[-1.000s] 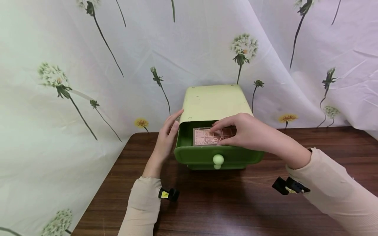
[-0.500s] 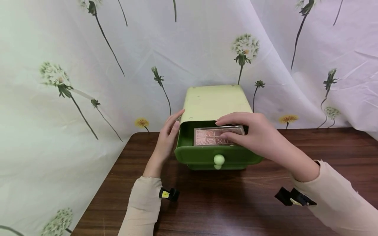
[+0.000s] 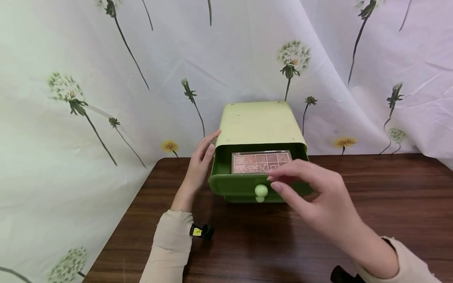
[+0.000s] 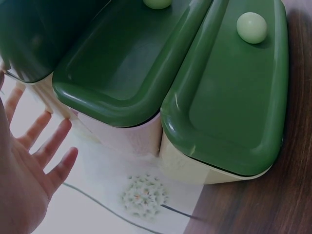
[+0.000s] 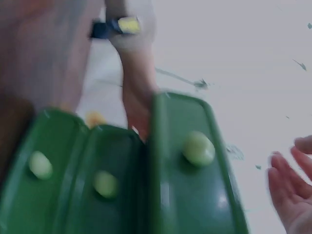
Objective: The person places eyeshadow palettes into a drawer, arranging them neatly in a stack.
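Observation:
A makeup palette (image 3: 261, 158) with pinkish shades under a clear lid lies in the pulled-out top drawer of a drawer box (image 3: 260, 122) with a pale yellow-green top. My left hand (image 3: 199, 165) rests along the box's left side, fingers extended; the left wrist view shows the fingers (image 4: 46, 141) spread beside it. In front of the drawer hovers my right hand (image 3: 318, 196), thumb and fingers bent loosely with a gap between them, holding nothing. It covers part of the green drawer front (image 3: 233, 184), right of the round knob (image 3: 261, 191). The right wrist view is blurred.
Two lower green drawers (image 4: 229, 97) with round knobs sit pushed in below the top one. The box stands on a dark wooden table (image 3: 247, 243). Behind it hangs a white cloth (image 3: 240, 59) printed with dandelions.
My right hand has let go of the palette and drawn back toward me, down in front of the drawer. The palette stays in the drawer. My left hand has kept its place.

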Demonstrator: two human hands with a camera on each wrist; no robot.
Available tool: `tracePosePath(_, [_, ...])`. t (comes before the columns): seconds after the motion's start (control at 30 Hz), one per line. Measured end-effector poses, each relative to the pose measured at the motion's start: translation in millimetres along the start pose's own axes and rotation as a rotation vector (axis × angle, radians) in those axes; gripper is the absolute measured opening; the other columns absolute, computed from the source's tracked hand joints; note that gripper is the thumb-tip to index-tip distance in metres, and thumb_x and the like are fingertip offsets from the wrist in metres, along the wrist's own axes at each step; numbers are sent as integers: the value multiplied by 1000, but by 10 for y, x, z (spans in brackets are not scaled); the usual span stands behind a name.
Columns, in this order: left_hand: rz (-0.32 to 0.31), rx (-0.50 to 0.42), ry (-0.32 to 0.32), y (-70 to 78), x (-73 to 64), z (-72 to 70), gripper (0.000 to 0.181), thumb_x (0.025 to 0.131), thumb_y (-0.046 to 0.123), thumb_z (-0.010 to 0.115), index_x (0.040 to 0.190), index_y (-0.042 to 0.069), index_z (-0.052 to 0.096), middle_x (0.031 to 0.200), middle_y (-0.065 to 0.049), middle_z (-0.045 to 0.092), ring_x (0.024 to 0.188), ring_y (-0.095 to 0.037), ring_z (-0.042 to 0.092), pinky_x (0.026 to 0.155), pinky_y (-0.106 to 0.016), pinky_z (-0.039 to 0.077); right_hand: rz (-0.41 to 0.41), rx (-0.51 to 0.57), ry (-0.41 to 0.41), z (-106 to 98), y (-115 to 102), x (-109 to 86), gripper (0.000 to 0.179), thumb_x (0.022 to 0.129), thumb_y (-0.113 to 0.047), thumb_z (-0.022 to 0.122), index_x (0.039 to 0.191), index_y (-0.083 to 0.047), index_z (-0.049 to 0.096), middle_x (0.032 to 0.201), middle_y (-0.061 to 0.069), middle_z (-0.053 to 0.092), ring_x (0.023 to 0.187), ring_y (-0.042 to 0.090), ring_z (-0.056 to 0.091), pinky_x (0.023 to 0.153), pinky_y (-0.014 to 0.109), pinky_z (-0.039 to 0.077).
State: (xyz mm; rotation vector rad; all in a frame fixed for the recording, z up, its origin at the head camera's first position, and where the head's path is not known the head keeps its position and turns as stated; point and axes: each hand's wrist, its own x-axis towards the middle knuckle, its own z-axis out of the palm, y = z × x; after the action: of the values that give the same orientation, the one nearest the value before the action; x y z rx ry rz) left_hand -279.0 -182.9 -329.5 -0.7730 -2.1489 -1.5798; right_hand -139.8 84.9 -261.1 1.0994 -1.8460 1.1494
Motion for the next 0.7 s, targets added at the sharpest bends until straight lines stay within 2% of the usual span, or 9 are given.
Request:
tracePosePath(0.1, [-3,3,0,-4,-2,-4,45,107,32,41,150,22,47,151,0,40,140,-16,34,111,-51,30,-36,23,50,109,11,-112,22,98,-24,65,101,-4,73,94,3,72,83,9,65,73,18,50])
tracePosePath(0.17, [-3,2,-1,-6,-1,-5,45,107,33,41,150,21,47,151,-1,40,140,-16,34,111,-51,30,-36,42,54,168,32,-192,22,98,-23,64,102,-3,73,94,4,72,80,9,64,68,17,51])
tracePosePath(0.27, [-3,3,-2,-10,-1,-2,45,107,34,41,150,21,47,151,-1,40,140,-16,34,111,-51,30,17,63,35,222,66,-311,21,97,-22,66,105,-3,72,94,3,71,78,8,62,64,17,51])
tracePosePath(0.4, [-2,2,-3,-13,1,2,45,107,34,41,150,22,47,151,0,41,140,-17,34,110,-52,30,103,60,-2,265,115,-441,20,92,-11,72,111,-5,70,92,-1,70,79,9,63,69,18,51])
tracePosePath(0.5, [-2,3,-3,-11,1,1,45,107,35,41,150,22,47,151,0,41,140,-17,35,110,-52,31,111,30,-12,303,155,-506,35,83,5,76,115,-6,69,90,-1,69,78,10,63,70,18,50])
tracePosePath(0.6, [-7,7,-3,-7,-2,0,45,107,35,41,150,23,47,151,0,40,140,-17,34,110,-53,30,123,-3,-17,342,191,-546,49,76,13,77,119,-7,66,91,-2,68,77,9,63,67,17,50])
tracePosePath(0.7, [-11,14,3,-6,-2,0,45,107,36,41,150,23,47,151,0,40,141,-17,34,111,-53,30,162,-29,-34,368,219,-558,51,78,10,78,123,-10,64,92,-4,67,76,7,62,66,17,50])
